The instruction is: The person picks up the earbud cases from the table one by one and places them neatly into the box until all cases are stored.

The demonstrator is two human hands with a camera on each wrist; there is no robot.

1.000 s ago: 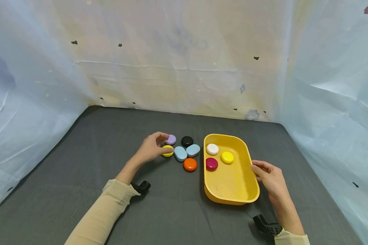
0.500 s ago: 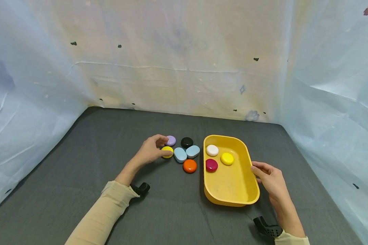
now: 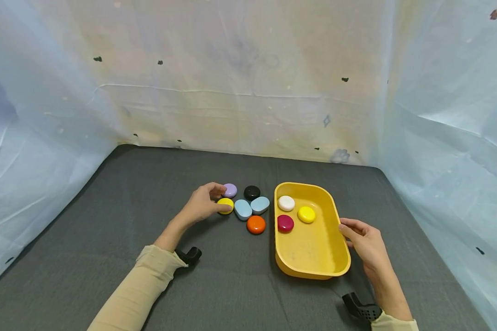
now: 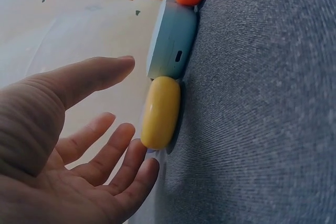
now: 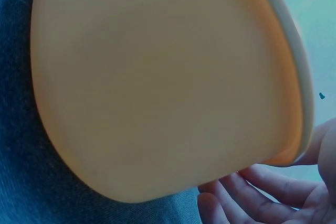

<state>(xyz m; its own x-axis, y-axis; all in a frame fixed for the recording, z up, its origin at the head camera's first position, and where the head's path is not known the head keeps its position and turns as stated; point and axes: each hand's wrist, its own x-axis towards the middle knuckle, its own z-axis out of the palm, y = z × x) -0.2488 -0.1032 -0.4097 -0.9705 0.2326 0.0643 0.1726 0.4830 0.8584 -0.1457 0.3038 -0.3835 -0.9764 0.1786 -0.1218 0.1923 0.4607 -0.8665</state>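
Note:
My left hand (image 3: 205, 202) hovers beside a glossy yellow disc (image 3: 226, 206), thumb and fingers spread apart around it. In the left wrist view, the yellow disc (image 4: 161, 113) sits on the cloth with the fingertips right at its lower end. Beyond the fingers lies a lilac disc (image 3: 230, 190). Two light-blue rounded pieces (image 3: 243, 209), a black disc (image 3: 251, 192) and an orange disc (image 3: 256, 225) cluster to the right. My right hand (image 3: 366, 241) grips the right rim of a yellow tray (image 3: 314, 271), thumb at the rim and fingers against the outer wall.
Inside the tray are a white disc (image 3: 286, 203), a yellow disc (image 3: 306, 214) and a crimson disc (image 3: 285, 224). Dark grey cloth (image 3: 215, 294) covers the table. Pale patterned sheeting (image 3: 248, 92) hangs around the back and sides.
Over the last second my left hand has lowered slightly at the yellow disc on the cloth, its thumb dropping to the disc's near side. My right hand and the tray stay in place.

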